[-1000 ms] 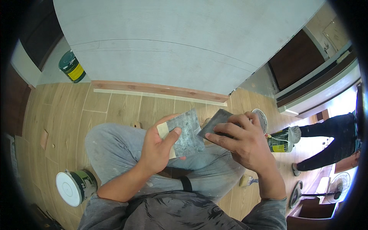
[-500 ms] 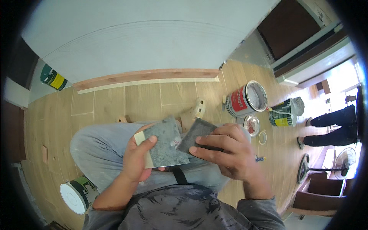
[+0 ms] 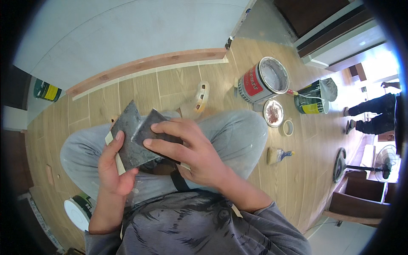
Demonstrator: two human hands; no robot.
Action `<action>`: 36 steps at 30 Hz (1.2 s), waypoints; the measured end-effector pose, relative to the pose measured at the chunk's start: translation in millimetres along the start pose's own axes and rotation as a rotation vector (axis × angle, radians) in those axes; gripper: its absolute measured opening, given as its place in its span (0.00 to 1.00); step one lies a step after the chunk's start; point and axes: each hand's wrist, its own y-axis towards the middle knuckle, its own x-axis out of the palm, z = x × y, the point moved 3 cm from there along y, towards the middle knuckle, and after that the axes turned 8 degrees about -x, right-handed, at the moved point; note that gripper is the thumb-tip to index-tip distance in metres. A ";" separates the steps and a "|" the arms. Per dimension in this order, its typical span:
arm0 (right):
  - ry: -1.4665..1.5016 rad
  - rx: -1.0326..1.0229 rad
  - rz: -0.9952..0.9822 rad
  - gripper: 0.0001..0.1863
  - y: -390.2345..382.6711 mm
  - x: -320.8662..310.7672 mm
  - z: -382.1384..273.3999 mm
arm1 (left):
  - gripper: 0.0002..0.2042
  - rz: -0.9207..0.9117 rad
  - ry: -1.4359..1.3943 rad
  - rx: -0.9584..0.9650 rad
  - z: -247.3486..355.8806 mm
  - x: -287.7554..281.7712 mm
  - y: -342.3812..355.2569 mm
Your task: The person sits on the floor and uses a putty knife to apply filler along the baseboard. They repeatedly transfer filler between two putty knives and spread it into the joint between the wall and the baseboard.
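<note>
My left hand (image 3: 111, 170) grips a flat metal putty scraper (image 3: 129, 146) by its cream edge strip, with the thumb lying on that strip. The grey blade is smudged with residue and points up and away over my lap. My right hand (image 3: 197, 151) is closed on a second, darker putty scraper (image 3: 148, 126), two fingers pressed on its face. The edge of this second blade rests against the first blade's face and overlaps its right side. A whitish smear shows along the contact line. The palm side of my right hand is hidden.
On the wood-look floor to the right stand an open can of grey putty (image 3: 274, 76), a round lid (image 3: 273, 113), a tape roll (image 3: 287, 128), a paintbrush (image 3: 279, 155) and a green bucket (image 3: 312, 97). Ahead is a wall with a skirting strip (image 3: 148, 66). Another person (image 3: 376, 114) stands far right.
Both hands and scrapers have shifted left in the view, which has also turned. The right scraper has moved across the left one's face, from its right edge toward its middle.
</note>
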 end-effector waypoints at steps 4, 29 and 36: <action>-0.014 -0.006 -0.028 0.35 -1.2 4.3 5.3 | 0.12 -0.084 -0.068 -0.036 -2.5 -4.9 -2.2; 1.058 0.762 0.667 0.24 -2.4 10.8 3.7 | 0.15 0.073 0.391 0.772 20.4 21.7 5.6; 0.982 0.774 0.715 0.20 8.3 16.7 8.8 | 0.14 -0.026 0.575 0.870 16.6 28.0 -6.6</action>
